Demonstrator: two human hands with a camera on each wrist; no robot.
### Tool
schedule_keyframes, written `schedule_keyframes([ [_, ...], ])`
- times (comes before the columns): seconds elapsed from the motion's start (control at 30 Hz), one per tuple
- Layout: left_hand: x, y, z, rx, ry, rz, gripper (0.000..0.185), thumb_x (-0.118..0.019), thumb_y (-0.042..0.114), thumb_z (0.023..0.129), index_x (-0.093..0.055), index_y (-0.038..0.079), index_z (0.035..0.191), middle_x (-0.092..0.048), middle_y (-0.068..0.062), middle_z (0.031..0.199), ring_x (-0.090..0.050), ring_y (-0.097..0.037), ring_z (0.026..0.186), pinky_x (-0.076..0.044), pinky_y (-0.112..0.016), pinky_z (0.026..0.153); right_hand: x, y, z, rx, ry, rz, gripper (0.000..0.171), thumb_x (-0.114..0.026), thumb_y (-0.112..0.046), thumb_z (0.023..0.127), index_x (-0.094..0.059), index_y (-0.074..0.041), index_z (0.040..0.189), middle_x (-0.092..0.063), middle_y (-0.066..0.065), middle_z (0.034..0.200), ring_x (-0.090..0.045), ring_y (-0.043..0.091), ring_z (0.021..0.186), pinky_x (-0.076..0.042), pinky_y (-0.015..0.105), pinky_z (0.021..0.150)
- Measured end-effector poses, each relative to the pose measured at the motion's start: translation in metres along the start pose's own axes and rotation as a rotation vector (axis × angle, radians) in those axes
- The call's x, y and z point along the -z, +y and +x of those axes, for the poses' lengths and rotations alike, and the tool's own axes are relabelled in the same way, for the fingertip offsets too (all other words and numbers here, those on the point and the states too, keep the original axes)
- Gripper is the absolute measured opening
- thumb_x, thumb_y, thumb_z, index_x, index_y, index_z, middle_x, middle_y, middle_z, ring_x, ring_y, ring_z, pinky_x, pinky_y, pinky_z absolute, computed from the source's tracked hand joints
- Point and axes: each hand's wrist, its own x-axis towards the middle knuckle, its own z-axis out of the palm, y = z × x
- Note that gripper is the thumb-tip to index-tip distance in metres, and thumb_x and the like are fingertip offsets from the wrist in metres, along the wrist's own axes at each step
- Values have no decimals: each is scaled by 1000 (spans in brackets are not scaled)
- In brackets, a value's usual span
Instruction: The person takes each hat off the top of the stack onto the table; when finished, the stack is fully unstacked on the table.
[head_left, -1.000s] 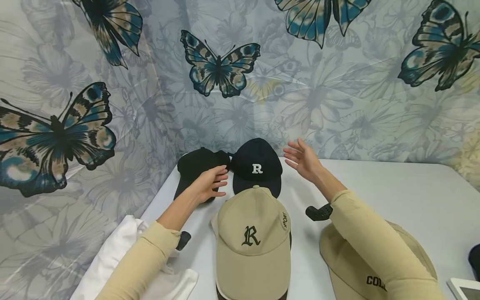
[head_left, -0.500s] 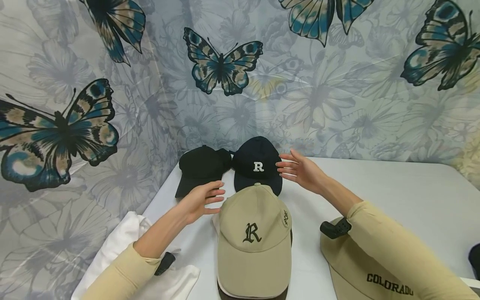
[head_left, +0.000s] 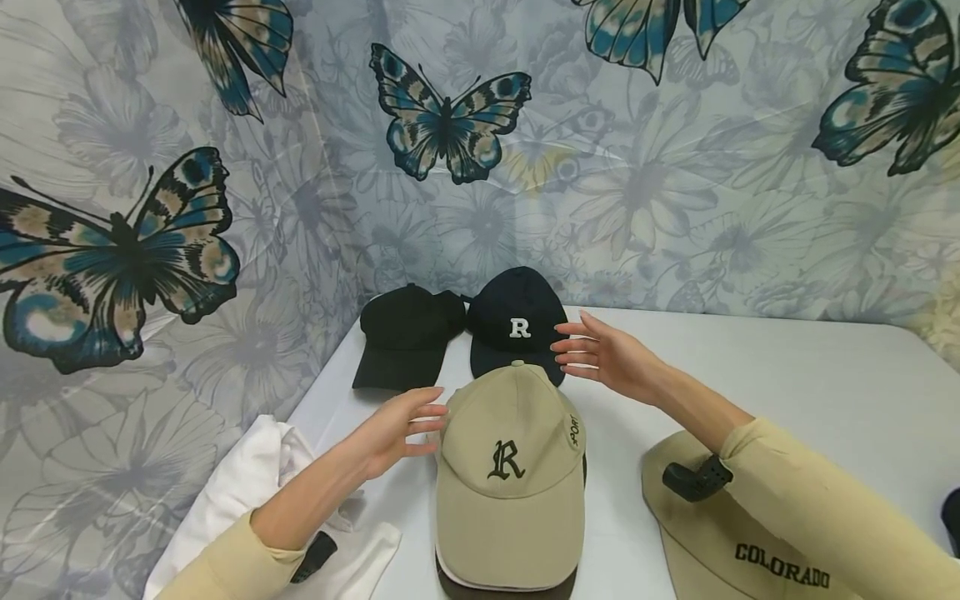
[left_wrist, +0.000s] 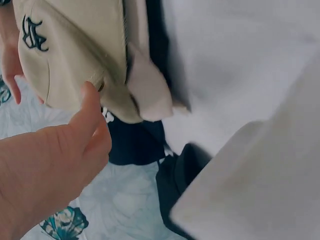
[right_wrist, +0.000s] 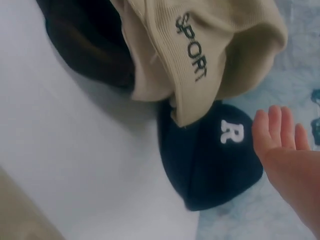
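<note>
A beige cap (head_left: 510, 467) with a dark R tops a small stack in the middle of the table; the edges of a pale cap and a dark brown one (head_left: 510, 593) show beneath it. My left hand (head_left: 397, 429), fingers extended, is beside the left side of its crown; whether they touch I cannot tell. To the upper right of the stack my right hand (head_left: 611, 358) holds nothing, its fingers stretched toward a navy cap (head_left: 517, 312) with a white R. Left of that navy cap sits a plain black cap (head_left: 405, 337).
A beige COLORADO cap (head_left: 720, 533) lies at the right, partly under my right forearm. White cloth (head_left: 247, 483) is bunched at the left on the white table (head_left: 787, 375). Butterfly-patterned fabric (head_left: 645, 192) hangs behind and along the left.
Both hands have drawn back toward me from the far caps, to either side of the beige cap's crown. The caps stay in place while the view tilts slightly down.
</note>
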Motion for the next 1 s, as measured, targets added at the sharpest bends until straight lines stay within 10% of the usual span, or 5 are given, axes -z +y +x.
schedule_keyframes([
  [1.0, -11, -48, -13, 129, 72, -42, 63, -39, 46, 98, -38, -7, 132, -46, -19, 120, -47, -32, 104, -49, -49, 77, -25, 2, -29, -51, -11, 25, 52, -37, -36, 104, -32, 4, 138, -55, 12, 110, -60, 23, 99, -46, 38, 94],
])
